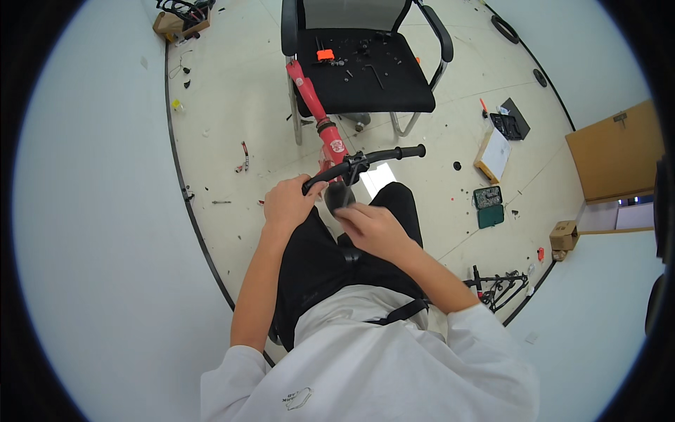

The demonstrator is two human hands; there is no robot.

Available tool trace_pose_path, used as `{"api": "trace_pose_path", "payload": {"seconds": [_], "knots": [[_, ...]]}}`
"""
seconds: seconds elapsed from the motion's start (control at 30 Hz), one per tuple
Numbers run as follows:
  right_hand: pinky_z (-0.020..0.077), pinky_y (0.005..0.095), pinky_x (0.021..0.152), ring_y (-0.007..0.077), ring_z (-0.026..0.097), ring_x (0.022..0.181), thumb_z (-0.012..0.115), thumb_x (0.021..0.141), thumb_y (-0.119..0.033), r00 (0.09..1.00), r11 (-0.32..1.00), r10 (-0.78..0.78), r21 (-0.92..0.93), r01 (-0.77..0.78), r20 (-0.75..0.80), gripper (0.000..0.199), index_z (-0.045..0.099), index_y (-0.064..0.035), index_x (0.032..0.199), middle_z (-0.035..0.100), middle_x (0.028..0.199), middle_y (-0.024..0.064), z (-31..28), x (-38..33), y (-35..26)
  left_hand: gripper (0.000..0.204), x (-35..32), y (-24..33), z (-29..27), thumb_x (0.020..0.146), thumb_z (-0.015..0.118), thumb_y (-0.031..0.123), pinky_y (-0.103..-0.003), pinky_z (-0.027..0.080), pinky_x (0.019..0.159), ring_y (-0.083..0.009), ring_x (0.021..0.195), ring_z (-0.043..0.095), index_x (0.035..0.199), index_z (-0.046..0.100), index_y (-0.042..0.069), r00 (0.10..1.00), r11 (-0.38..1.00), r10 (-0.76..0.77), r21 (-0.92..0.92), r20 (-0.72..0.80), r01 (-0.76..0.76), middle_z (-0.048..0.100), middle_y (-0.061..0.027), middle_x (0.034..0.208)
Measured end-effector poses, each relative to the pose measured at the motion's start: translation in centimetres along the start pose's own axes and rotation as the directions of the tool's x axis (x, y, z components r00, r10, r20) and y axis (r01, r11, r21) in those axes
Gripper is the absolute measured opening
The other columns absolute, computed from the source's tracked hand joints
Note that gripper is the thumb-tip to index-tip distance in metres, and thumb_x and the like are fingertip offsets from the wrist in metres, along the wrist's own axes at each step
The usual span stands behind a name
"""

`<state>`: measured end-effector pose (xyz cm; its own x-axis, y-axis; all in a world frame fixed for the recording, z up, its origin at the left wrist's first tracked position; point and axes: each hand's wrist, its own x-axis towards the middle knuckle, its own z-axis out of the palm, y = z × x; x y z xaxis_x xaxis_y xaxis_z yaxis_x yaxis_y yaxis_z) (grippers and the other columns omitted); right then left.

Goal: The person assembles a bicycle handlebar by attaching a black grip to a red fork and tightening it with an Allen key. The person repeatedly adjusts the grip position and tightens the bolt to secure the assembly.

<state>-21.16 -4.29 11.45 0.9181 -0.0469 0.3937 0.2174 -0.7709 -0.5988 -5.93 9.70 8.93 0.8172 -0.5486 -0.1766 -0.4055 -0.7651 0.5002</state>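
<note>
A small red bike frame (313,98) leans from my lap toward a black office chair (365,84). Its black handlebar (383,155) runs across in front of me. My left hand (287,200) grips the left end of that handlebar. My right hand (369,224) sits just below the stem, fingers curled around a dark part (339,195) at the fork; what it pinches is hidden. I sit in black trousers and a white shirt.
Small tools and an orange piece (325,54) lie on the chair seat. On the floor are a green bit case (488,206), a booklet on cardboard (493,153), a black tray (508,125), a small carton (564,235), a black rack (500,287) and scattered screws. A large brown box (615,151) stands right.
</note>
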Motion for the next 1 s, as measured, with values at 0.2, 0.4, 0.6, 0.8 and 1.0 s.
{"api": "trace_pose_path", "payload": {"seconds": [0.2, 0.4, 0.6, 0.8, 1.0], "knots": [[0.0558, 0.0425, 0.072, 0.0335, 0.069, 0.079, 0.073, 0.080, -0.021, 0.956, 0.977, -0.003, -0.202, 0.065, 0.294, 0.022, 0.072, -0.0004, 0.086, 0.068, 0.079, 0.0142, 1.5, 13.5, 3.6, 0.046, 0.1, -0.6, 0.5, 0.092, 0.061, 0.058, -0.046, 0.054, 0.073, -0.0367, 0.083, 0.070, 0.103, 0.075, 0.016, 0.999, 0.998, 0.033, 0.051, -0.021, -0.032, 0.072, -0.0123, 0.082], [0.0572, 0.0347, 0.061, 0.0218, 0.070, 0.059, 0.074, 0.081, -0.027, 0.809, 0.806, 0.545, 0.129, -0.578, 0.218, 0.031, 0.076, 0.0036, 0.087, 0.070, 0.068, 0.0156, 1.3, 16.1, 12.5, 0.050, 0.2, 0.2, -0.3, 0.090, 0.061, 0.062, -0.044, 0.053, 0.070, -0.0351, 0.080, 0.070, 0.101, 0.076, 0.015, 1.000, 0.999, 0.003, 0.033, 0.014, -0.004, 0.072, -0.0116, 0.080], [0.0558, 0.0308, 0.057, 0.0181, 0.065, 0.062, 0.066, 0.092, -0.011, 0.594, 0.235, 0.768, 0.758, -0.608, 0.238, 0.016, 0.064, 0.0046, 0.093, 0.064, 0.076, 0.0079, -2.3, 7.4, 16.3, 0.051, 0.1, -0.9, 0.6, 0.090, 0.061, 0.063, -0.043, 0.052, 0.068, -0.0341, 0.079, 0.069, 0.103, 0.077, 0.016, 1.000, 0.999, -0.001, -0.042, 0.003, 0.001, 0.071, -0.0112, 0.078], [0.0609, 0.0311, 0.066, 0.0223, 0.073, 0.077, 0.062, 0.099, -0.010, 0.578, 0.246, 0.812, 0.851, -0.464, 0.081, 0.015, 0.060, 0.0051, 0.099, 0.070, 0.085, 0.0146, -3.0, -3.7, 7.8, 0.050, 0.1, -0.4, 0.1, 0.091, 0.061, 0.062, -0.043, 0.052, 0.068, -0.0342, 0.077, 0.068, 0.103, 0.077, 0.016, 0.999, 0.999, -0.024, -0.030, 0.022, 0.025, 0.070, -0.0116, 0.077], [0.0529, 0.0310, 0.054, 0.0202, 0.068, 0.062, 0.079, 0.085, -0.012, 0.978, 0.993, 0.112, -0.011, -0.116, -0.173, 0.014, 0.067, -0.0041, 0.088, 0.068, 0.075, 0.0083, 1.6, -2.0, 0.6, 0.046, 0.3, -0.3, 0.0, 0.090, 0.065, 0.058, -0.043, 0.053, 0.068, -0.0353, 0.076, 0.068, 0.100, 0.077, 0.015, 1.000, 1.000, -0.005, -0.004, 0.004, 0.005, 0.070, -0.0126, 0.075]]}}
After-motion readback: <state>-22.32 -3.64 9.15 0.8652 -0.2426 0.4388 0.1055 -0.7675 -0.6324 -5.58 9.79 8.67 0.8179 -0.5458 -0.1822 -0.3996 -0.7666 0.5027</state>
